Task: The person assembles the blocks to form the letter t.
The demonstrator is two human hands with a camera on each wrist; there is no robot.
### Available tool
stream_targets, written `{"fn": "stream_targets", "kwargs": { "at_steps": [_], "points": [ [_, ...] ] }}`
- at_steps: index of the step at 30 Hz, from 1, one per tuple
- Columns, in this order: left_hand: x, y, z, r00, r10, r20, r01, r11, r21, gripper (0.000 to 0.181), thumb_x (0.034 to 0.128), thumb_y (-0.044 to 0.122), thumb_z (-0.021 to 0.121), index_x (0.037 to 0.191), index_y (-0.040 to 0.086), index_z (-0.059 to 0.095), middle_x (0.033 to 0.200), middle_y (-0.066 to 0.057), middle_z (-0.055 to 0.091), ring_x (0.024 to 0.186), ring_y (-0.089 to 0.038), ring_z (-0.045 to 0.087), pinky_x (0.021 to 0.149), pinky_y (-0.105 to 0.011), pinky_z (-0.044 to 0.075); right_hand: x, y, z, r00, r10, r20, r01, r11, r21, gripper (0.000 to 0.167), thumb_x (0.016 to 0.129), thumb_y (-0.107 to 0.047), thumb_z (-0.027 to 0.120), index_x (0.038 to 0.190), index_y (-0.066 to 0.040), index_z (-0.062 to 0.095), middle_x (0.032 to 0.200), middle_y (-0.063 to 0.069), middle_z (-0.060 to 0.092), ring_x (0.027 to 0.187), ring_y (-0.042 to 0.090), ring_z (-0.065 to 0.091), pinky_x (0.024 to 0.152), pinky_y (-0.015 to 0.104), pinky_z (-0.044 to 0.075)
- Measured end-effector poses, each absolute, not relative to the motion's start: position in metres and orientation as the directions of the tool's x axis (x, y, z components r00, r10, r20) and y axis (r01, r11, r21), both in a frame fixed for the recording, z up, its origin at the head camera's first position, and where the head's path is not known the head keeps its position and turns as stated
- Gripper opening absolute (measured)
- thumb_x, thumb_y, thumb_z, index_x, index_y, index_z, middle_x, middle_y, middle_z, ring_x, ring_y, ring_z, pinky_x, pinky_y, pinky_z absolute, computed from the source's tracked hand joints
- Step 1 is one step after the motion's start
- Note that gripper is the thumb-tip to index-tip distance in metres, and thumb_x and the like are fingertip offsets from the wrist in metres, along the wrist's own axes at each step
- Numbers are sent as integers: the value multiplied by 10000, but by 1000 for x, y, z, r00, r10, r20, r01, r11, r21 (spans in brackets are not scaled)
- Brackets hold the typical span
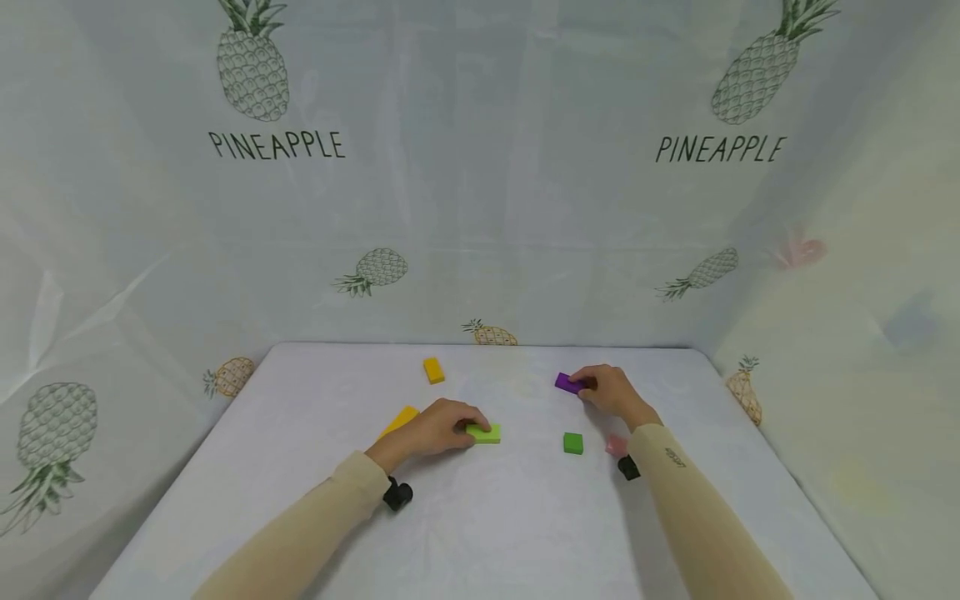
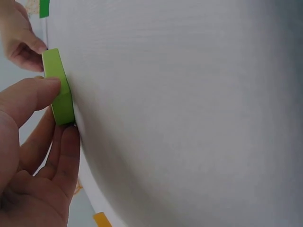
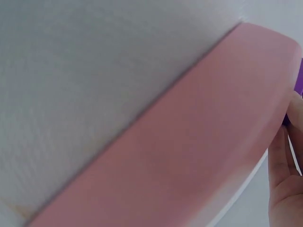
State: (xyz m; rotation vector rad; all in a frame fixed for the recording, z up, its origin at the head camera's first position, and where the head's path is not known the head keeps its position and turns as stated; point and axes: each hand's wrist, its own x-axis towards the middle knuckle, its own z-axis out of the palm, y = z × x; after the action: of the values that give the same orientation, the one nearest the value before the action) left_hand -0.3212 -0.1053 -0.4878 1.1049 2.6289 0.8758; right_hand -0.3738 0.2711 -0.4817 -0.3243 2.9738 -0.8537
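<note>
My left hand (image 1: 444, 425) pinches a light green block (image 1: 487, 434) by its left end, thumb on the near side. Seen from the left wrist, the thumb lies on the face of this light green block (image 2: 60, 92), and the fingertips meet its lower end at the white surface. Farther back on the right, my right hand (image 1: 609, 390) grips a purple block (image 1: 568, 383) by its right end. In the right wrist view only part of the right hand (image 3: 286, 161) and a sliver of the purple block (image 3: 299, 80) show at the right edge.
A green block (image 1: 573, 443) lies between the arms. Beside the right wrist is a pink block (image 1: 617, 446), looming large in the right wrist view. One yellow block (image 1: 433, 371) lies near the back; another yellow block (image 1: 399, 420) is partly behind the left wrist. White tabletop (image 1: 510, 533) underneath.
</note>
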Motion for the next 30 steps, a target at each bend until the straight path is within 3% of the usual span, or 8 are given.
{"fn": "stream_targets", "kwargs": {
  "at_steps": [10,30],
  "points": [
    [-329,-106,-494,-706,705,67,606,553,572,280,973,79,769,1195,250,778,1185,139,736,1010,-59,614,955,-283,527,-374,268,-481,-975,-223,28,-205,836,-508,320,999,-11,689,1304,-86,747,1252,182,699,1092,312,617,1064,570,507],
    [-328,-105,-494,-715,697,54,595,566,571,280,988,84,755,1223,235,769,1227,130,736,1073,-54,635,998,-291,534,-371,265,-478,-964,-255,77,-259,826,-501,280,967,31,715,1234,-33,771,1316,252,685,1153,391,658,1055,590,524]
  ]
}}
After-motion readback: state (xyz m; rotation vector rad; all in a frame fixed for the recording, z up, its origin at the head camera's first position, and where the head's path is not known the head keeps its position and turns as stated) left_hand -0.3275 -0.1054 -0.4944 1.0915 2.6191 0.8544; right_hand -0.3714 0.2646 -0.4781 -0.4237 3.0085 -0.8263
